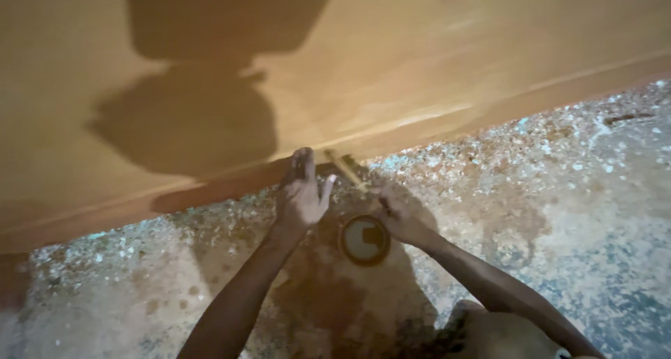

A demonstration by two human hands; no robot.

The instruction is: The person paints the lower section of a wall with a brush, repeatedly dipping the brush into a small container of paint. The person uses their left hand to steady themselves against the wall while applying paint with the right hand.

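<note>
The right hand (395, 212) has its fingers pinched around a thin, pale brush (346, 169), whose tip meets the lower edge of a tan wooden panel (419, 66). The left hand (302, 191) presses that edge, fingers loosely spread and holding nothing. Between the wrists a small round tin (364, 240) with pale contents sits on the speckled floor (559, 191).

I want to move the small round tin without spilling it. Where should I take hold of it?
Grip the round tin by its outer wall, coming straight down from above. It stands upright and open on the floor between both hands, sides free all round.
</note>
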